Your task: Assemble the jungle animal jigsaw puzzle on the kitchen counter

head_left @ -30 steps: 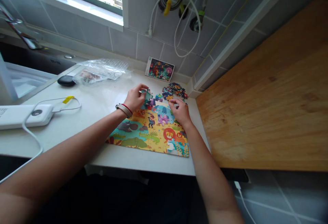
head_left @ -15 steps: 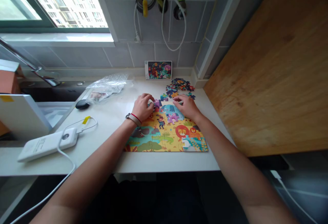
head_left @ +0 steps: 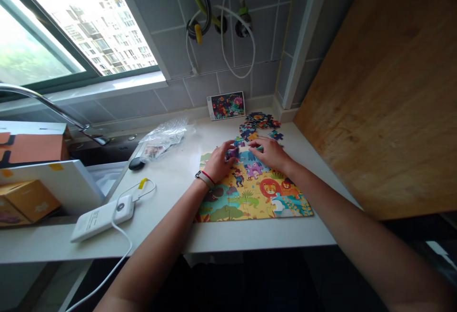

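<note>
A jigsaw puzzle (head_left: 250,202) with lions, a crocodile and an elephant lies partly joined on the white counter. My left hand (head_left: 219,163), with a watch band and red cord at the wrist, curls over its upper left part. Its thumb and fingers close around a purple puzzle piece (head_left: 233,154). My right hand (head_left: 272,154) is pinched at the puzzle's top edge, above the blue elephant; whatever lies between its fingertips is too small to make out. Just beyond the hands is a pile of loose puzzle pieces (head_left: 260,120).
A picture card (head_left: 227,105) leans against the tiled wall. Left on the counter (head_left: 171,183) are a clear plastic bag (head_left: 167,135), a black mouse-like object (head_left: 136,164) and a white power bank (head_left: 103,217) with a cable. A sink holds boxes; a wooden panel (head_left: 374,112) stands right.
The head view has turned and tilted left, so the scene sits further right and more of the boxes shows. Both hands stay at the puzzle's top edge with little visible change.
</note>
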The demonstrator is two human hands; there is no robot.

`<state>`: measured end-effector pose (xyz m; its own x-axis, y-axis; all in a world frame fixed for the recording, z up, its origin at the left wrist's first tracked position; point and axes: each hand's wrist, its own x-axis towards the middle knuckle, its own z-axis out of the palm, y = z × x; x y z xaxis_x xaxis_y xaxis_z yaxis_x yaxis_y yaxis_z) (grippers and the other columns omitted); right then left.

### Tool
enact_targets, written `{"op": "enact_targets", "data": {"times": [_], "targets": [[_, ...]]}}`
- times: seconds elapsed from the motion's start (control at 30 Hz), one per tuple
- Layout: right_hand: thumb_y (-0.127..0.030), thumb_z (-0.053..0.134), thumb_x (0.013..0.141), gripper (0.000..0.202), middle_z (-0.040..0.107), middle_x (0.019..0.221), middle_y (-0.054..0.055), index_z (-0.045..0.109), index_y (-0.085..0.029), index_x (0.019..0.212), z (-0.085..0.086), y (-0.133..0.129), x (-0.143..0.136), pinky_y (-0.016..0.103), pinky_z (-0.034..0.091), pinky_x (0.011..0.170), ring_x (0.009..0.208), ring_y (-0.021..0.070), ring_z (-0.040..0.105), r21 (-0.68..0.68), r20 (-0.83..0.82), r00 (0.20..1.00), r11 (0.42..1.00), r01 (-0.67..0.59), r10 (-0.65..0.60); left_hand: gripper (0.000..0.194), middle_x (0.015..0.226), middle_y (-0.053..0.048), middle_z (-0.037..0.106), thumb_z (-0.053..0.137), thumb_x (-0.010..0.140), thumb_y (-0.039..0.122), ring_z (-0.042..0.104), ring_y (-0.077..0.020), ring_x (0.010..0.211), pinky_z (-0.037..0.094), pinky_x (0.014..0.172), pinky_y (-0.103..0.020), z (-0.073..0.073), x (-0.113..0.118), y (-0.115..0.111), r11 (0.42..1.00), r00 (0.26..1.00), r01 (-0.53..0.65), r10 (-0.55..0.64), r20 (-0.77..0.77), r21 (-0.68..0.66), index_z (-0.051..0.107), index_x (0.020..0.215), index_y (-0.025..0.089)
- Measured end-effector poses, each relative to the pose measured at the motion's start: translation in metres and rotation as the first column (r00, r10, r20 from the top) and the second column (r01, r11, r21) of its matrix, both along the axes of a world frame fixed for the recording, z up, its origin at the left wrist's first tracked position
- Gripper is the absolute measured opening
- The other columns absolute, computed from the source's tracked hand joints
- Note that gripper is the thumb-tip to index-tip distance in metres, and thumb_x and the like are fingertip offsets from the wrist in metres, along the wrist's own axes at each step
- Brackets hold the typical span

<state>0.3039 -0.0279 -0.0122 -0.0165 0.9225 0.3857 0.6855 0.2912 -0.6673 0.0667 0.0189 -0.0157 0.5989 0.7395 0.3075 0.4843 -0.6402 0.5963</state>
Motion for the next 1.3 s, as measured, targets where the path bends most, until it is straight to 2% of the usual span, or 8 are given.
{"op": "enact_targets", "data": {"times": [0.17,0.27,0.37,0.5,0.7,0.9,1.07,1.3], "targets": [[-0.025,0.069,0.089,0.015,0.078,0.103,0.006,0.079,-0.022,0.099,-0.001,0.000,-0.002,0.034,0.054,0.090,0.095,0.0226,0.072,0.004,0.039,0.999,1.000,-0.011,0.011,0.067,0.149,-0.012,0.049,0.056,0.085,0.004,0.070,-0.0181,0.111,0.060,0.097,-0.036,0.004,0.001,-0.005,0.994,0.988,0.104,-0.100,0.116,-0.030,0.042,0.147,0.027],[-0.026,0.070,0.089,0.017,0.078,0.104,0.007,0.080,-0.022,0.102,-0.003,0.001,-0.002,0.036,0.054,0.092,0.097,0.0239,0.071,-0.008,0.066,0.997,0.999,-0.039,0.040,0.067,0.151,-0.012,0.046,0.054,0.084,0.003,0.067,-0.0198,0.117,0.059,0.100,-0.036,0.008,0.002,-0.007,0.993,0.989,0.115,-0.116,0.097,0.013,0.044,0.146,0.026],[-0.026,0.075,0.085,0.023,0.078,0.110,0.007,0.080,-0.024,0.108,-0.005,0.001,-0.003,0.040,0.052,0.099,0.106,0.0268,0.070,-0.030,0.093,0.991,0.995,-0.092,0.094,0.059,0.144,-0.013,0.052,0.059,0.088,0.010,0.066,-0.0222,0.118,0.057,0.103,-0.040,0.009,0.001,-0.008,0.995,0.995,0.080,-0.083,0.060,0.059,0.045,0.144,0.025],[-0.024,0.080,0.080,0.037,0.076,0.125,0.007,0.079,-0.026,0.116,-0.007,0.001,-0.002,0.046,0.049,0.108,0.118,0.0299,0.067,-0.061,0.120,0.980,0.986,-0.152,0.159,0.065,0.138,-0.012,0.056,0.075,0.088,0.026,0.069,-0.0219,0.110,0.060,0.093,-0.036,0.010,0.002,-0.009,0.996,0.996,0.081,-0.082,0.026,0.030,0.044,0.146,0.027],[-0.019,0.075,0.083,0.031,0.079,0.116,0.006,0.081,-0.027,0.112,-0.008,0.000,-0.004,0.046,0.052,0.105,0.113,0.0289,0.070,-0.064,0.055,0.992,0.992,-0.111,0.114,0.057,0.141,-0.011,0.050,0.070,0.088,0.016,0.070,-0.0137,0.090,0.061,0.088,-0.032,0.009,0.004,-0.009,0.996,0.990,0.089,-0.088,0.108,-0.011,0.050,0.141,0.027],[-0.017,0.071,0.084,0.034,0.079,0.117,0.006,0.080,-0.028,0.115,-0.005,-0.001,-0.004,0.045,0.052,0.105,0.114,0.0279,0.069,-0.090,0.057,0.992,0.990,-0.110,0.116,0.059,0.137,-0.012,0.060,0.078,0.085,0.022,0.060,-0.0300,0.128,0.051,0.110,-0.048,0.005,0.002,-0.004,0.996,1.000,-0.014,0.015,-0.009,0.090,0.053,0.138,0.025],[-0.017,0.065,0.088,0.033,0.079,0.118,0.005,0.080,-0.027,0.115,-0.006,0.000,-0.004,0.043,0.051,0.104,0.113,0.0270,0.069,-0.097,0.061,0.991,0.989,-0.115,0.121,0.057,0.114,-0.004,0.076,0.081,0.085,0.028,0.069,-0.0287,0.111,0.054,0.102,-0.048,0.004,-0.001,0.002,0.998,0.997,-0.061,0.060,-0.039,-0.013,0.054,0.135,0.030],[-0.018,0.069,0.088,0.028,0.080,0.115,0.006,0.081,-0.025,0.112,-0.003,0.000,-0.004,0.040,0.053,0.103,0.110,0.0260,0.072,-0.083,0.029,0.994,0.991,-0.102,0.105,0.058,0.107,-0.004,0.072,0.089,0.077,0.022,0.068,-0.0254,0.106,0.054,0.097,-0.042,0.002,-0.002,0.006,0.995,0.996,-0.091,0.092,0.023,-0.032,0.060,0.127,0.025]]}}
